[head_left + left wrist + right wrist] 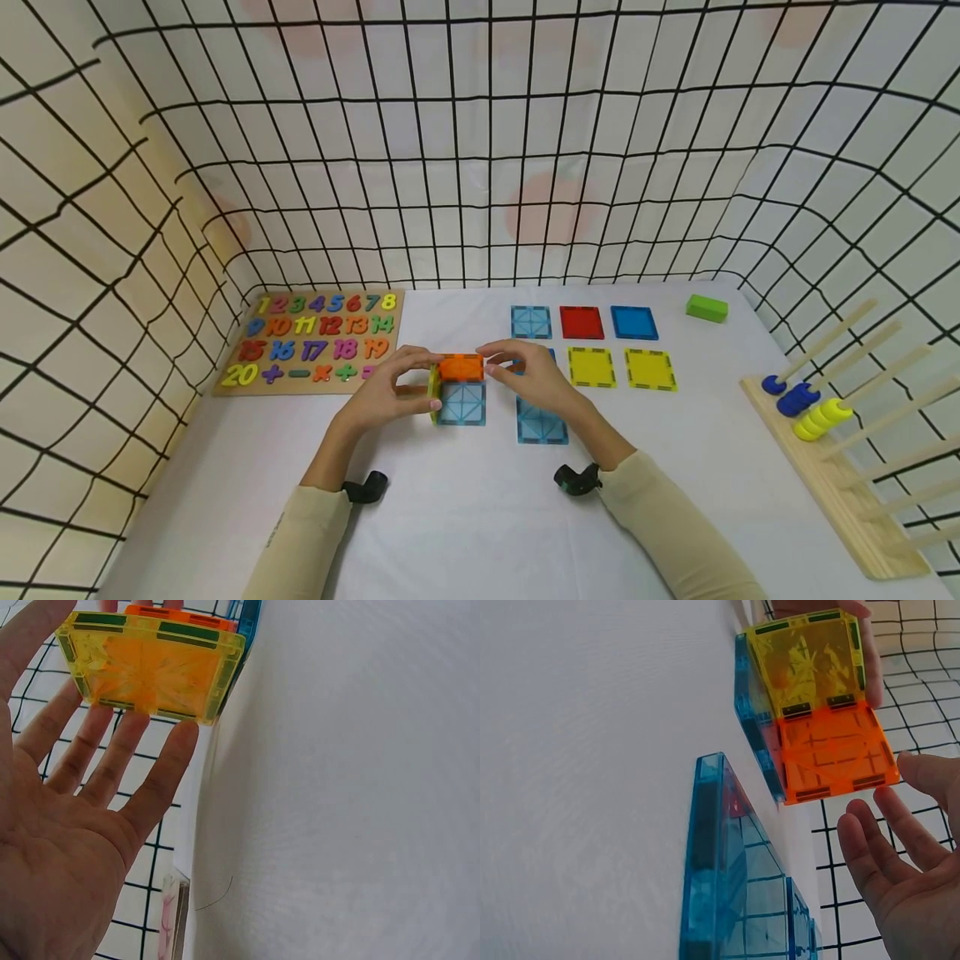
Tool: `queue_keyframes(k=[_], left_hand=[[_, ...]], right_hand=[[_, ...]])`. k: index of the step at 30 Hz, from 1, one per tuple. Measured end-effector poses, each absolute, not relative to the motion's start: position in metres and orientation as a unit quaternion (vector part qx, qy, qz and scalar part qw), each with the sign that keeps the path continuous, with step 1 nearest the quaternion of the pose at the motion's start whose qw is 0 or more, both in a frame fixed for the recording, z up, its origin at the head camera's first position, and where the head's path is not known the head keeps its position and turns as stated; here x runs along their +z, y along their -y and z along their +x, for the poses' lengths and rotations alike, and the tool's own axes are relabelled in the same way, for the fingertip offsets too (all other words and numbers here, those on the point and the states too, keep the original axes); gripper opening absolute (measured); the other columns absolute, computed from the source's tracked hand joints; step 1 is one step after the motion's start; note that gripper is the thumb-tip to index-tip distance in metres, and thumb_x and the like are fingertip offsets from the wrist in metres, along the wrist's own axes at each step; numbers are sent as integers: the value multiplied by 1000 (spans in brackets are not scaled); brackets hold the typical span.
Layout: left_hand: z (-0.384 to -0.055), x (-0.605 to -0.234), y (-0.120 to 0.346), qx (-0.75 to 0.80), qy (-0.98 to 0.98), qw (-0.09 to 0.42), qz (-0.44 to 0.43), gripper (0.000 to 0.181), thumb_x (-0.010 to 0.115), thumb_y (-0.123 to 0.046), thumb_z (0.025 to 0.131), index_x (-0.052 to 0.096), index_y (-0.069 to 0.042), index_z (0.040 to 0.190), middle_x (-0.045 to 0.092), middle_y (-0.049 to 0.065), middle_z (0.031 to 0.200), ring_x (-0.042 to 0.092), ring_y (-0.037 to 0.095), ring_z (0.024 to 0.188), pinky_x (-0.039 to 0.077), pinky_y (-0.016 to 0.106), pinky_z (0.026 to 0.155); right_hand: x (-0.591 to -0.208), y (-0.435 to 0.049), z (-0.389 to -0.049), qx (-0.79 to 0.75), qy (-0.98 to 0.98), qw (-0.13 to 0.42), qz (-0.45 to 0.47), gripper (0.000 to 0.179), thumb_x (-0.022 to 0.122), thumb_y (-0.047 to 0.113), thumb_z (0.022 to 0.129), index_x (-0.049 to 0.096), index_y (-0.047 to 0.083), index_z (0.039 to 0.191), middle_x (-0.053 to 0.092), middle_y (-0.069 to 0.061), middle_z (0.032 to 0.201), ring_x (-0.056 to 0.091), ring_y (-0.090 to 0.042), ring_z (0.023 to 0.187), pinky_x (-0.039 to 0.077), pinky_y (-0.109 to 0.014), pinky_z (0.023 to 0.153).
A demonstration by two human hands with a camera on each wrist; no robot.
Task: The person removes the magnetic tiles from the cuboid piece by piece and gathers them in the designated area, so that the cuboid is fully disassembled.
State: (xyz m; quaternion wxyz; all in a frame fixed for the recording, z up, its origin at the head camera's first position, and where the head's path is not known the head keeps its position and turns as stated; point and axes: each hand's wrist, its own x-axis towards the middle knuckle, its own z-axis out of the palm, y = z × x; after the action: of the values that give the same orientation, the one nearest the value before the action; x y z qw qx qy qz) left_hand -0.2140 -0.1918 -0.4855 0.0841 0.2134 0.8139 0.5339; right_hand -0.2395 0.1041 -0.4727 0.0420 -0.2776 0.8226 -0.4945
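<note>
My left hand (396, 387) holds a yellow magnetic tile (150, 664) upright, thumb and fingertips at its opposite edges. It stands along the left side of a light-blue tile (462, 404) lying flat. An orange tile (838, 754) stands along the far side, meeting the yellow one at a corner. By the orange tile's right edge is my right hand (536, 375), its fingers loosely extended. Its thumb is at the tile's corner, and no grip shows. Another light-blue tile (542, 423) and a blue one (552, 357) lie partly under the right hand.
Flat tiles lie at the back right: light-blue (531, 322), red (582, 322), blue (634, 322) and two yellow (592, 367). A number board (300, 342) is at left, a green block (707, 307) at far right, a peg counter (847, 508) at right. Black mesh (487, 158) surrounds the table.
</note>
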Motion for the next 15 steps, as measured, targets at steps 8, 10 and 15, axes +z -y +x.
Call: queue_keyframes(k=[8,10,15], left_hand=[[-214,-486,191,539,-812,86,209,61,84,-12,86,62,-27,141,50,-5,143,50,30,137,51,57,108],[-215,-486,191,538,-812,86,209,61,84,-12,86,62,-27,141,50,-5,143,50,30,137,51,57,108],[-215,-486,191,533,-815,86,209,61,84,-12,86,62,-26,141,50,-5,143,50,30,136,51,57,107]], right_hand=[[-476,-95,-242,-496,-824,64,-265,31,64,18,103,70,22,133,67,0,137,64,-23,121,58,-40,101],[-477,-93,-242,-492,-828,67,-259,30,64,19,103,71,24,132,67,1,138,64,-21,122,58,-39,102],[-477,-90,-244,-489,-833,68,-250,28,63,18,104,72,25,129,68,2,137,65,-21,122,58,-38,101]])
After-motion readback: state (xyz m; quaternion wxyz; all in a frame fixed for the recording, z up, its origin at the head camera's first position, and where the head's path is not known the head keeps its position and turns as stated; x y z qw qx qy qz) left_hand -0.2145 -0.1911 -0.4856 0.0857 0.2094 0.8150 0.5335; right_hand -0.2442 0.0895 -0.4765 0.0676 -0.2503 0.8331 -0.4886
